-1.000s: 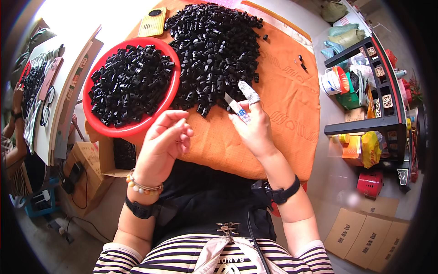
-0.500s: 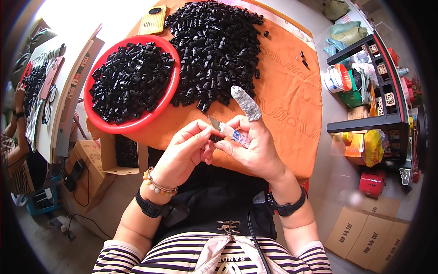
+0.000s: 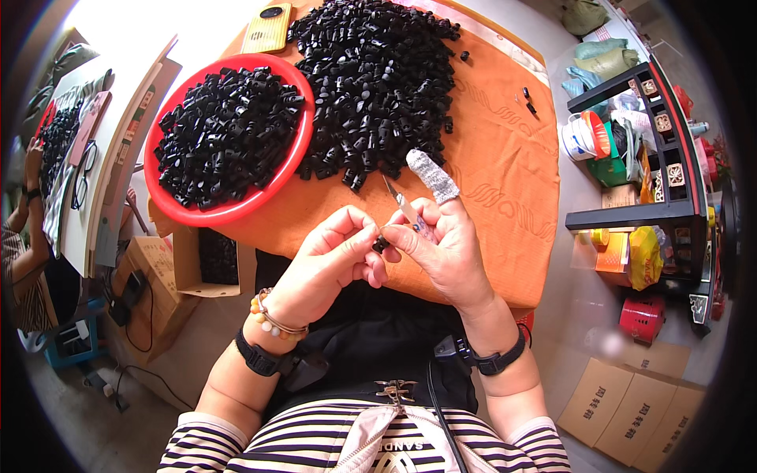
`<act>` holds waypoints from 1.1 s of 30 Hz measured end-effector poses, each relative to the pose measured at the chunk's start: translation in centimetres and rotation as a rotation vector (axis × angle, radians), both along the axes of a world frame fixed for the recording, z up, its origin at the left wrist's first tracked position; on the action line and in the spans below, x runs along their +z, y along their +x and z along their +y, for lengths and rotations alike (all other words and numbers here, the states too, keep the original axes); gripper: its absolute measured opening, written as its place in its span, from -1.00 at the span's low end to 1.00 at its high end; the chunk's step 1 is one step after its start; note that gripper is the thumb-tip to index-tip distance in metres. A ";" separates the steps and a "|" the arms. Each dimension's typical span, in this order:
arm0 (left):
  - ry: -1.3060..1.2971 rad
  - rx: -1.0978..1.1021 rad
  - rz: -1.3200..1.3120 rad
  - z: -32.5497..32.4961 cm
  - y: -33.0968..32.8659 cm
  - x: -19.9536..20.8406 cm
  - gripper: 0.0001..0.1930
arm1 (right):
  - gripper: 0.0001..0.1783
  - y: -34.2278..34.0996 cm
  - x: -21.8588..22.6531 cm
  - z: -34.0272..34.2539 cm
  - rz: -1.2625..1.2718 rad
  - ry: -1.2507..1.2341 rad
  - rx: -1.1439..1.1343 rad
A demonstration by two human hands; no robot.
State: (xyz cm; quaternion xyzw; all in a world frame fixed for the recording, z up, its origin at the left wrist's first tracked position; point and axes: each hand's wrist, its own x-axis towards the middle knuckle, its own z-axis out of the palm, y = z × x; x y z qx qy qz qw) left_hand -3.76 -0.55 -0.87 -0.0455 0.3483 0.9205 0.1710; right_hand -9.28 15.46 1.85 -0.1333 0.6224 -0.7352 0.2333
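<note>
My left hand [image 3: 335,248] pinches a small black plastic part [image 3: 380,245] between thumb and fingers, just beyond the near edge of the table. In my right hand [image 3: 445,256] is a small knife [image 3: 408,211] with a wrapped white handle; its thin blade points up and away, and my right thumb presses at the black part. A grey knitted finger cover [image 3: 432,175] sits on my right index finger, which sticks out. Beyond my hands lies a big heap of the same black parts [image 3: 374,87], and to its left a red basin [image 3: 308,118] is full of them.
An orange cloth [image 3: 505,173] covers the table. A yellow phone-like device [image 3: 268,30] lies at the back. To the left stand cardboard boxes [image 3: 162,292] and a white table with another person's arm [image 3: 33,205]. A black shelf [image 3: 631,214] stands right, flattened cardboard [image 3: 631,406] below.
The knife has turned in my right hand, its blade now steeper and further right, away from the black part. The black part shows more plainly between my fingertips.
</note>
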 end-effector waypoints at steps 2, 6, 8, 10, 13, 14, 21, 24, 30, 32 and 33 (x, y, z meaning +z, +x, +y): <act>-0.027 -0.007 0.010 0.0 0.0 -0.2 -0.88 | -0.34 0.1 0.2 -0.2 0.000 -0.009 -0.006; -0.028 -0.027 0.001 -0.1 0.1 -0.4 -0.84 | -0.32 0.1 -0.1 -0.3 0.017 0.050 -0.013; 0.038 -0.017 -0.018 -0.1 0.1 -0.1 -0.81 | -0.33 0.0 -0.6 -0.2 0.042 0.067 -0.026; 0.103 -0.004 -0.035 -0.2 0.0 -0.2 -0.79 | -0.34 -0.2 -1.0 0.3 0.146 0.072 -0.055; 0.163 -0.005 -0.035 -0.4 0.0 -0.6 -0.75 | -0.37 0.2 -0.2 0.9 0.009 0.084 -0.037; 0.188 0.020 -0.070 -0.3 0.0 -0.5 -0.75 | -0.37 0.4 -0.1 0.8 0.007 0.084 -0.033; 0.283 0.043 -0.081 -0.3 0.0 -0.5 -0.81 | -0.48 2.0 0.1 0.9 0.129 0.141 -0.011; 0.225 0.036 -0.073 -0.4 0.1 -0.1 -0.85 | -0.50 2.3 -0.2 1.1 0.169 0.200 0.031; 0.192 -0.008 -0.074 -0.4 0.3 -0.1 -0.84 | -0.59 2.6 0.5 0.4 0.081 0.075 0.036; 0.197 -0.008 -0.078 -0.4 0.3 0.0 -0.83 | -0.61 2.5 0.5 0.6 0.087 0.056 0.074; 0.202 -0.010 -0.080 -0.3 0.3 0.0 -0.83 | -0.61 2.5 0.5 0.6 0.087 0.056 0.074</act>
